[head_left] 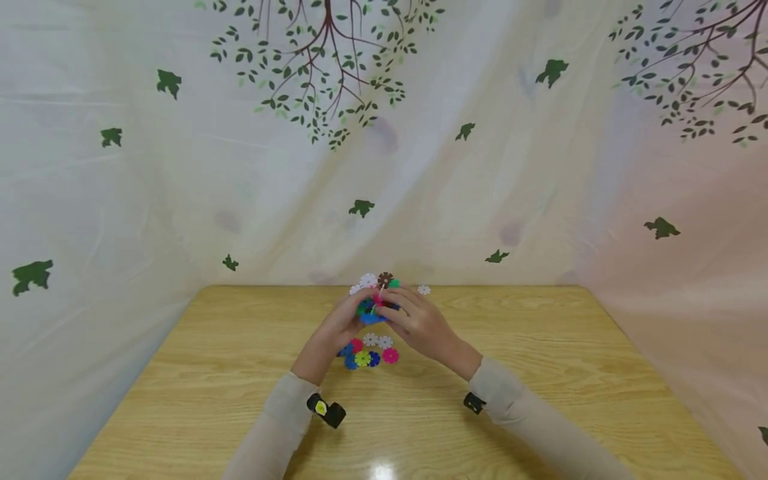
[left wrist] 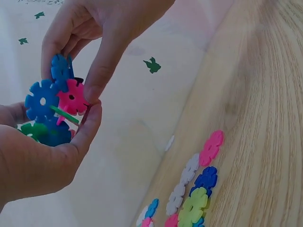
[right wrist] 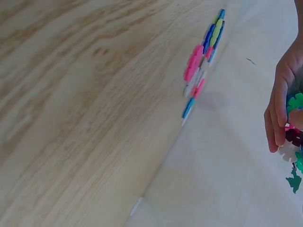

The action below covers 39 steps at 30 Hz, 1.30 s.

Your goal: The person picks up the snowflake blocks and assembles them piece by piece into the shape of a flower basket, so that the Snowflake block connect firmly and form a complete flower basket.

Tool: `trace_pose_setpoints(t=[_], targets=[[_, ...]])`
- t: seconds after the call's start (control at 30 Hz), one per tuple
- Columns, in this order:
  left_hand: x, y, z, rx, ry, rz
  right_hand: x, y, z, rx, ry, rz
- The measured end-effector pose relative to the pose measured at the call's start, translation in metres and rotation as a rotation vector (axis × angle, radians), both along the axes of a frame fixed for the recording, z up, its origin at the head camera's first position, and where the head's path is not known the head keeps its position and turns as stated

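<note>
Both hands hold one cluster of interlocking plastic flower-shaped discs [head_left: 373, 318] above the table. My left hand [head_left: 343, 319] cups it from below and the left side; in the left wrist view its thumb and palm lie under a blue disc [left wrist: 41, 100] and a green one. From above, my right hand [head_left: 425, 327] grips the cluster with thumb and fingers near a pink disc [left wrist: 72, 96]. A thin green disc [left wrist: 65, 115] stands edge-on between the others. At the right wrist view's edge, a white disc [right wrist: 288, 151] shows on the cluster. The fingers hide much of it.
Loose discs lie flat on the wooden table [head_left: 510, 427] in front of the hands, among them a pink disc [head_left: 391, 355] and a yellow disc [head_left: 363, 359]. One white disc [head_left: 424, 290] lies near the back edge. A printed cloth [head_left: 420, 187] hangs behind.
</note>
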<state>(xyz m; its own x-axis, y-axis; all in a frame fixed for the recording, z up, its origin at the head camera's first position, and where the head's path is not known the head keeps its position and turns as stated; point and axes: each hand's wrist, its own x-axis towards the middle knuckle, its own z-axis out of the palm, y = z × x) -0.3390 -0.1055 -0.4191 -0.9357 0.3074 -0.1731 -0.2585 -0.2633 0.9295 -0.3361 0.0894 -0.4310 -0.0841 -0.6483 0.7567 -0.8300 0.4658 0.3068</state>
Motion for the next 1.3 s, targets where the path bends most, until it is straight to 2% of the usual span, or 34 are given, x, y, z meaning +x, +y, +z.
trace_pose_setpoints(t=[0.13, 0.23, 0.3, 0.43, 0.6, 0.77, 0.9, 1.07, 1.17, 1.3], targets=[[0.001, 0.000, 0.003, 0.053, 0.038, -0.035, 0.004, 0.000, 0.005, -0.052, -0.043, 0.044], [0.002, 0.000, 0.005, 0.129, 0.083, -0.048, 0.009, -0.001, 0.008, -0.127, -0.161, 0.092], [0.003, 0.000, 0.006, 0.173, 0.123, -0.056, 0.013, -0.001, 0.009, -0.192, -0.294, 0.119], [0.004, -0.001, 0.006, 0.232, 0.192, -0.064, 0.019, -0.001, 0.012, -0.371, -0.628, 0.145], [0.002, -0.002, 0.005, 0.305, 0.208, -0.049, 0.020, 0.001, 0.020, -0.619, -1.036, 0.199], [0.003, -0.002, 0.005, 0.287, 0.257, -0.073, 0.016, 0.004, 0.025, -0.826, -1.313, 0.293], [0.006, -0.002, 0.006, 0.249, 0.279, -0.045, 0.016, 0.005, 0.027, -0.918, -1.479, 0.339], [0.008, 0.000, 0.007, 0.207, 0.233, 0.018, 0.017, 0.003, 0.023, -0.923, -1.650, 0.369], [0.007, 0.001, 0.006, 0.185, 0.194, 0.047, 0.018, 0.001, 0.019, -0.896, -1.702, 0.332], [0.005, 0.002, 0.004, 0.138, 0.153, 0.087, 0.018, 0.001, 0.014, -0.864, -1.725, 0.242]])
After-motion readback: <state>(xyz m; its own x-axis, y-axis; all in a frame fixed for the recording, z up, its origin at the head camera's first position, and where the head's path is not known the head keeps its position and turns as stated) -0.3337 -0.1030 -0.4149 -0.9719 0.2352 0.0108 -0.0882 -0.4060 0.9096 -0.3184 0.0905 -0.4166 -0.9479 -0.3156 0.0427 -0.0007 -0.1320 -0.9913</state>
